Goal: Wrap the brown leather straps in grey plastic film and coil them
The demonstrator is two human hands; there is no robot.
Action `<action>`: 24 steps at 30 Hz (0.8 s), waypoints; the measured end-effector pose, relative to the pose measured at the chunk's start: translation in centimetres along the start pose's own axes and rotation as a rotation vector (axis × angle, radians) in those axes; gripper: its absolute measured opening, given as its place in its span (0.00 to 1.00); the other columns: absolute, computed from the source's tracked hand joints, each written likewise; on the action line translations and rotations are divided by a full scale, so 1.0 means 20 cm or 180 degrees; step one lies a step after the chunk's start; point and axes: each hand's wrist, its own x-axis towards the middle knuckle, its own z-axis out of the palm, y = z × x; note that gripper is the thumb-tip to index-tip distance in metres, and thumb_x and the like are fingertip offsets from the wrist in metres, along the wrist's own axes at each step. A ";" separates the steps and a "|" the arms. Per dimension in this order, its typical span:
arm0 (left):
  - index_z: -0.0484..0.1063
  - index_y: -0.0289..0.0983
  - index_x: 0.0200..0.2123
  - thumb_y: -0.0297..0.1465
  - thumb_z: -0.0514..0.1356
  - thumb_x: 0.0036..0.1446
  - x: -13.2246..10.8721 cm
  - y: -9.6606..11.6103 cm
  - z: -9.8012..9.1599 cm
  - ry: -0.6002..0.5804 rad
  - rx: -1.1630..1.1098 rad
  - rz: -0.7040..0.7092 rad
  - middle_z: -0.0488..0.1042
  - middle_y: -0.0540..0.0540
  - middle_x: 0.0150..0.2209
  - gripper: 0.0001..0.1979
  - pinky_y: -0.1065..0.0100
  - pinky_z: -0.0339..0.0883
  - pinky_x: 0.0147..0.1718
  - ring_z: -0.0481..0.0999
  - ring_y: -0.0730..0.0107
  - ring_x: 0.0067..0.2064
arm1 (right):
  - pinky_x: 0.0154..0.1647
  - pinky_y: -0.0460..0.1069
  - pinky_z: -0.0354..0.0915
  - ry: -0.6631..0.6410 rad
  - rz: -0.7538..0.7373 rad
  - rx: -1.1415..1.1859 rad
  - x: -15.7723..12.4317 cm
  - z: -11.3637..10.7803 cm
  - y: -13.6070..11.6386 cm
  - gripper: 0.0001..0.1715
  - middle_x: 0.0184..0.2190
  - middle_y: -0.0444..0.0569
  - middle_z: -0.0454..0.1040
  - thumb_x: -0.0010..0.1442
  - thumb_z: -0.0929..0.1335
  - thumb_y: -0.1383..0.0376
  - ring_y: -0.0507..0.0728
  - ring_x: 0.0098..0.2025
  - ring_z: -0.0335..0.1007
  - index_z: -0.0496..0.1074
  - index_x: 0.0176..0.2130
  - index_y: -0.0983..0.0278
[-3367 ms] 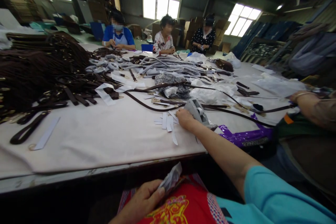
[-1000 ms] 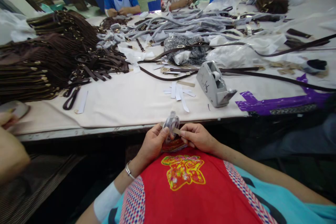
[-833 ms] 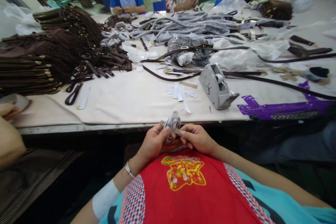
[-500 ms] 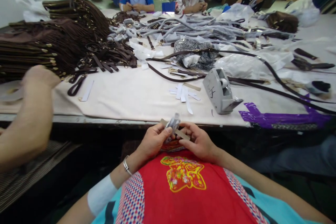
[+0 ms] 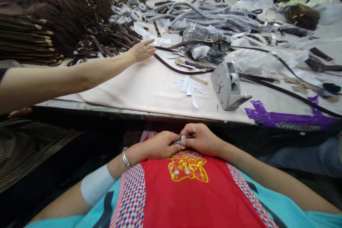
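Observation:
My left hand [image 5: 161, 145] is closed around a small grey wrapped piece [image 5: 175, 142] low over my red apron [image 5: 171, 199]. Most of the piece is covered by the fingers, so its exact kind is hidden. A short white strip [image 5: 183, 140] shows at the piece's right end. There my right hand [image 5: 204, 139] pinches with thumb and fingers, touching the strip. Both hands meet just off the table's front edge.
A grey tape dispenser [image 5: 226, 87] stands near the edge, with loose paper strips [image 5: 189, 87] beside it. Dark straps [image 5: 280, 94] and grey-wrapped straps [image 5: 197, 16] lie behind. Stacked brown pieces [image 5: 24, 39] rise at left. A co-worker's arm [image 5: 93, 69] reaches across the table.
The co-worker's arm has swung from the brown stack rightward over the table. My hands have drawn together on the grey piece, and the beige strip between them no longer shows. The view has tipped downward.

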 end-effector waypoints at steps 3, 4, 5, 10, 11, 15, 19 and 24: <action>0.76 0.35 0.37 0.38 0.56 0.60 0.00 0.00 0.00 -0.0218 0.0053 -0.0257 0.76 0.48 0.30 0.14 0.71 0.59 0.26 0.70 0.70 0.28 | 0.31 0.47 0.67 0.0087 0.0342 0.0149 0.00 0.03 0.03 0.01 0.26 0.45 0.77 0.48 0.73 0.68 0.53 0.29 0.71 0.76 0.27 0.65; 0.76 0.34 0.36 0.40 0.56 0.60 0.00 0.00 0.00 -0.0203 0.0067 -0.0367 0.75 0.48 0.29 0.15 0.72 0.57 0.25 0.69 0.70 0.27 | 0.31 0.47 0.67 0.0148 0.0334 0.0149 -0.01 0.03 0.03 0.01 0.26 0.45 0.77 0.48 0.72 0.68 0.53 0.29 0.71 0.76 0.27 0.65; 0.76 0.34 0.35 0.41 0.57 0.59 0.00 0.00 0.00 -0.0151 0.0082 -0.0455 0.74 0.49 0.28 0.16 0.72 0.56 0.24 0.69 0.71 0.27 | 0.31 0.47 0.67 0.0220 0.0315 0.0154 -0.01 0.04 0.03 0.02 0.26 0.45 0.77 0.48 0.72 0.68 0.53 0.29 0.71 0.76 0.26 0.65; 0.77 0.33 0.33 0.39 0.55 0.60 0.02 0.01 0.03 -0.0025 -0.0022 -0.0425 0.73 0.51 0.26 0.16 0.73 0.56 0.26 0.67 0.73 0.27 | 0.31 0.47 0.68 0.0019 0.0310 0.0602 0.00 0.00 0.03 0.13 0.27 0.43 0.78 0.50 0.72 0.66 0.53 0.29 0.72 0.75 0.39 0.64; 0.77 0.33 0.33 0.39 0.55 0.60 0.02 0.01 0.04 -0.0042 -0.0047 -0.0436 0.72 0.51 0.26 0.16 0.73 0.56 0.25 0.66 0.73 0.26 | 0.32 0.47 0.69 -0.0123 0.0250 0.0535 0.00 -0.02 0.02 0.14 0.28 0.43 0.78 0.51 0.71 0.65 0.53 0.30 0.73 0.76 0.40 0.63; 0.75 0.33 0.30 0.39 0.55 0.59 0.03 -0.01 0.05 -0.0029 -0.0081 -0.0465 0.68 0.52 0.24 0.16 0.74 0.54 0.24 0.64 0.74 0.25 | 0.38 0.48 0.68 -0.0493 -0.0123 -0.0246 0.03 -0.09 -0.01 0.10 0.32 0.46 0.79 0.58 0.67 0.65 0.54 0.34 0.74 0.80 0.33 0.64; 0.76 0.32 0.30 0.37 0.56 0.58 0.04 -0.01 0.05 0.0039 0.0067 -0.0384 0.68 0.52 0.23 0.15 0.73 0.53 0.23 0.63 0.75 0.24 | 0.36 0.47 0.66 -0.0664 -0.0387 -0.0688 0.07 -0.11 -0.04 0.10 0.31 0.47 0.78 0.57 0.68 0.67 0.55 0.34 0.73 0.81 0.32 0.63; 0.76 0.31 0.29 0.38 0.56 0.57 0.04 0.00 0.04 0.0030 0.0035 -0.0506 0.68 0.52 0.22 0.16 0.73 0.52 0.23 0.64 0.74 0.24 | 0.33 0.46 0.64 -0.0432 -0.0608 -0.1174 0.08 -0.07 -0.03 0.07 0.28 0.45 0.76 0.55 0.69 0.70 0.53 0.31 0.71 0.79 0.30 0.63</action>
